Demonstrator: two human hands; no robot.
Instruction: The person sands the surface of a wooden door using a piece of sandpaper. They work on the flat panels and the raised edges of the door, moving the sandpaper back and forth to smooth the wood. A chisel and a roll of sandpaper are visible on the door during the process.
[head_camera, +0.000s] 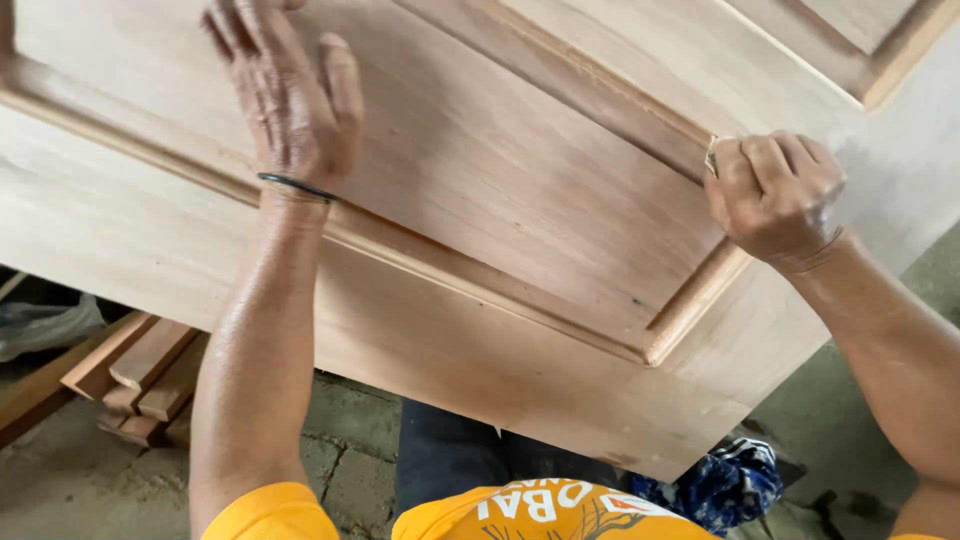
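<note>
A large unfinished wooden door (480, 330) with raised panels and moulded frames lies flat in front of me. My left hand (290, 95) rests flat on the middle panel, fingers spread, a thin black band on the wrist. My right hand (775, 195) is closed on a small folded piece of sandpaper (712, 155), pressed against the moulding at the panel's right edge.
Below the door's near edge is a dusty concrete floor (350, 470). A stack of short wooden strips (140, 375) lies at the left. A blue patterned cloth (725, 485) sits on the floor at the right. My yellow shirt fills the bottom edge.
</note>
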